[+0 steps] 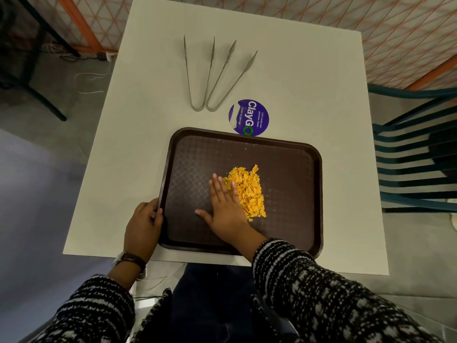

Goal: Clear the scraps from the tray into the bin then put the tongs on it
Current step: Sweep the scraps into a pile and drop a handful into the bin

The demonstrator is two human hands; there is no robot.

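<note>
— Two pairs of metal tongs (217, 75) are lying on the white table (309, 95), beyond the tray (291, 169), apart from it. Hinges are pointing toward the person, tips fanning away.

— And the scraps (248, 191)?

— Orange flakes are sitting heaped mid-tray, the pile running lengthwise front to back. The tray is showing brown, textured plastic with rounded corners.

— Hands?

— The right hand (226, 206) is lying flat, fingers together, thumb out, its edge touching the pile. The left hand (143, 224) is curling around the tray's left rim.
</note>
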